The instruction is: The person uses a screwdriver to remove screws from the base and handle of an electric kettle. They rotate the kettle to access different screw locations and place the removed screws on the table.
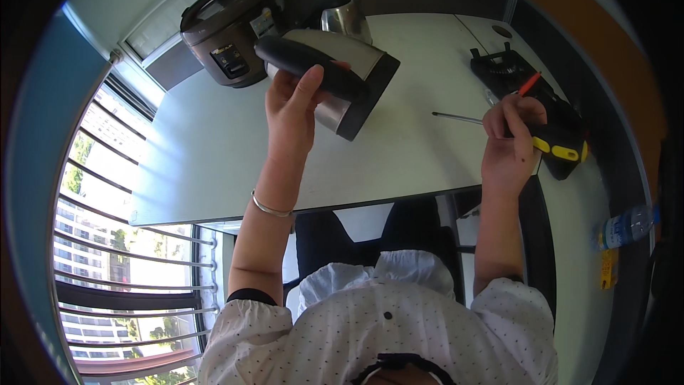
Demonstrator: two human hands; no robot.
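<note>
My left hand (301, 96) is wrapped round the black handle (313, 64) of a steel electric kettle (360, 57). The kettle is tipped on its side above the table, its dark base facing right. In my right hand (514, 128) is a screwdriver (559, 148) with a black and yellow handle; its thin metal shaft points left toward the kettle, and a gap separates the two. Just beyond the right hand lies an open black tool case (502, 64). A red-orange piece (529, 83) sticks up beside my fingers; what it belongs to is partly hidden.
A brown rice cooker (231, 32) stands at the back left of the white table (214, 150). Behind the held kettle is a shiny metal vessel (345, 20), partly hidden. To the right lie a plastic bottle (623, 228) and a yellow item (608, 269). A barred window (128, 242) is at left.
</note>
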